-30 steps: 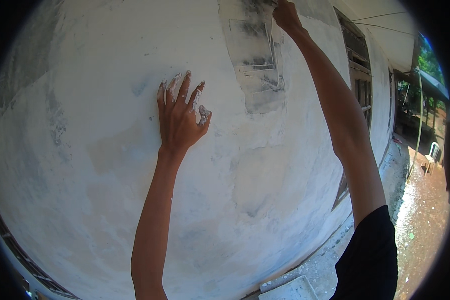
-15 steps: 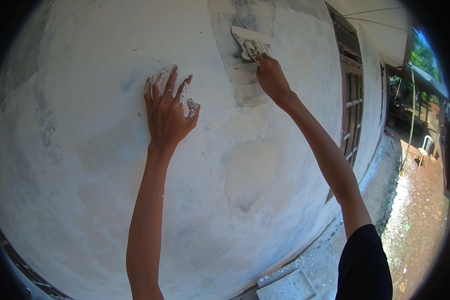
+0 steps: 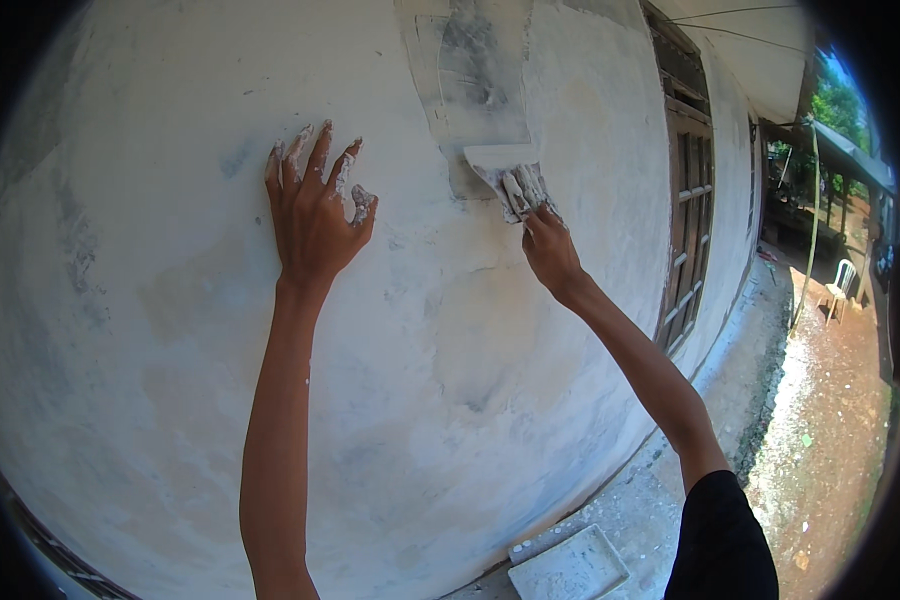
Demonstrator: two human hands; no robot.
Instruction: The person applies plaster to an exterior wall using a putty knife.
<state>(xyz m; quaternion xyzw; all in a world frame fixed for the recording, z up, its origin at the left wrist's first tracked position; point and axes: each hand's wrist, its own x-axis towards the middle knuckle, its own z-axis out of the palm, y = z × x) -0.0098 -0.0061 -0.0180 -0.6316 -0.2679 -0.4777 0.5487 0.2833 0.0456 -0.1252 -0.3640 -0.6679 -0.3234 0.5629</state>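
My right hand (image 3: pixel 550 248) is closed around a wide putty knife (image 3: pixel 515 178) whose blade lies against the whitish wall (image 3: pixel 370 440). White filler coats the knife and the fingers that hold it. Just above the blade runs a smoothed strip of filler (image 3: pixel 482 125), with a darker grey patch (image 3: pixel 475 55) higher up. My left hand (image 3: pixel 318 225) rests on the wall to the left, its fingers spread and smeared with white filler. Nothing is in that hand.
At the foot of the wall lies a shallow white-crusted tray (image 3: pixel 570 570) on a concrete ledge (image 3: pixel 640 490). A brown-framed window (image 3: pixel 688 200) is set into the wall on the right. Farther off stand a white chair (image 3: pixel 842 285) and a slanting pole (image 3: pixel 810 230).
My right hand has drawn the putty knife down the wall, and the strip above it now looks smoother. The left hand keeps its spread pose on the wall; the whole view has shifted slightly.
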